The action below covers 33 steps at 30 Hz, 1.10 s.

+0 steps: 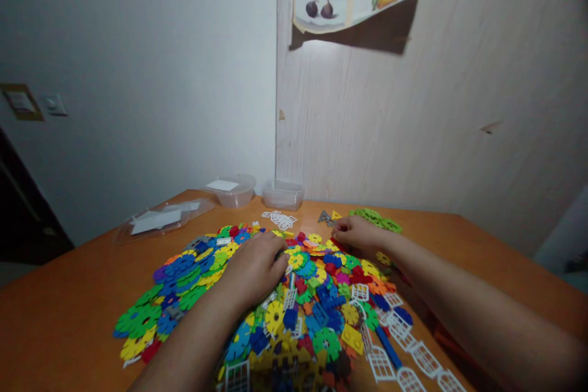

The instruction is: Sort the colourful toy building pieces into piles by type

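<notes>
White paper labels [156, 221]: three lay far left, writing unreadable.
Clear plastic tubs [283, 196]: two stood far.
Multicoloured plastic building pieces [316, 315]: too many to count, heaped mid orange surface [68, 294].
Left hand [261, 260]: curled over the heap, grip hidden.
Right hand [362, 233]: fingertips pinched, far right; I couldn't tell on what.

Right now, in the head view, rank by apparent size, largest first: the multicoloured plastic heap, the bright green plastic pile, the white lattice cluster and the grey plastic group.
1. Multicoloured plastic heap
2. Bright green plastic pile, partly behind the right hand
3. White lattice cluster
4. Grey plastic group
</notes>
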Available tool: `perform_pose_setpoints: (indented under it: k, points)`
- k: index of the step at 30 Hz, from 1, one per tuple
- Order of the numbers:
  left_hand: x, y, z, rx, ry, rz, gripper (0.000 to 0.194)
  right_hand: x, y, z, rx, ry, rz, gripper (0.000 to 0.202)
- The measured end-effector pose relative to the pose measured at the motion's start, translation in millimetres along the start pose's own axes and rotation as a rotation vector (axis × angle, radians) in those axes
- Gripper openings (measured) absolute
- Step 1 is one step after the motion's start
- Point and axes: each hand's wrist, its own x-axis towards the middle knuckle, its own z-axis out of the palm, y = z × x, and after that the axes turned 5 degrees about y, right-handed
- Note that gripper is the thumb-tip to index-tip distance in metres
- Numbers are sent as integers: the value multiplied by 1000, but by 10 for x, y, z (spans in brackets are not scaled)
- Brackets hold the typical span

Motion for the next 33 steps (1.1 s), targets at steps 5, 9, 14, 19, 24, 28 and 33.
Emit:
perform_pose_setpoints:
  k: [5,9,14,19,24,28,33]
  points:
    - [0,-5,3,-7,-1,16,23,40,-73,18,-36,-99,-76,17]
    - [2,-4,0,0,-3,13,24,61,-57,6,-81,-125,-76,11]
    - [5,1,-1,14,0,18,24,96,-50,-5,-89,-165,-73,16]
    - [7,10,-19,16,4,16,22,110,-117,-35,-78,-225,-65,19]
    - [2,14,-30,17,11,15,22,105,-198,-66,-52,-241,-78,28]
    - [1,2,-14,18,14,11,23,60,-285,-70,25,-257,-55,21]
    - [6,-9,9,13,30,24,23,-79,-493,-81,152,-320,-93,33]
